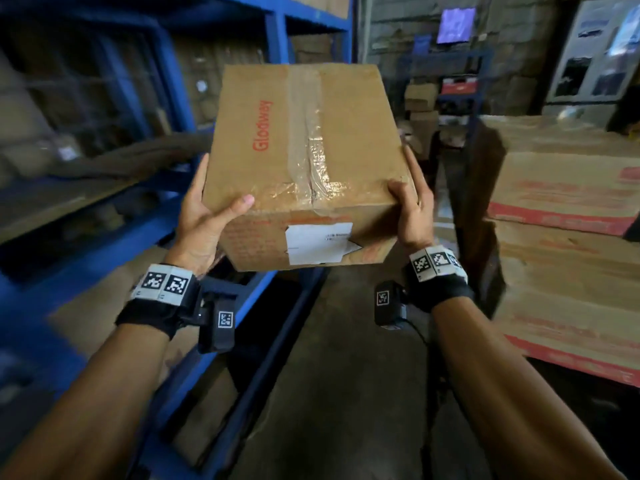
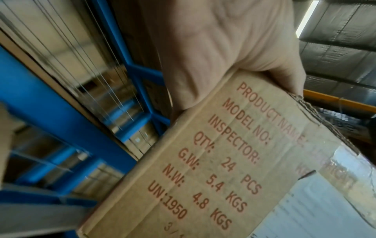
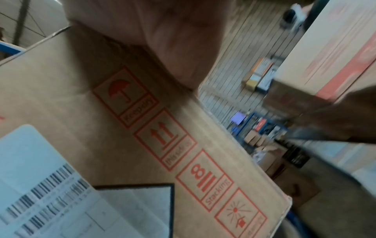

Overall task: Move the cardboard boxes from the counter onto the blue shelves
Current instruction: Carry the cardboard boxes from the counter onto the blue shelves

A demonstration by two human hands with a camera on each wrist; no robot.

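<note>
A taped brown cardboard box with red "Glodway" print hangs in the air in front of me, tilted, a white label on its near side. My left hand grips its near left corner, thumb on top. My right hand grips the near right corner, thumb over the top edge. The left wrist view shows the left hand on the box at its red spec print. In the right wrist view the right hand clamps the box above the handling symbols. Blue shelves stand just left.
Large cardboard boxes with red print are stacked close on the right. A narrow grey floor aisle runs between them and the blue rack's lower beams. More shelving with small boxes stands at the far end.
</note>
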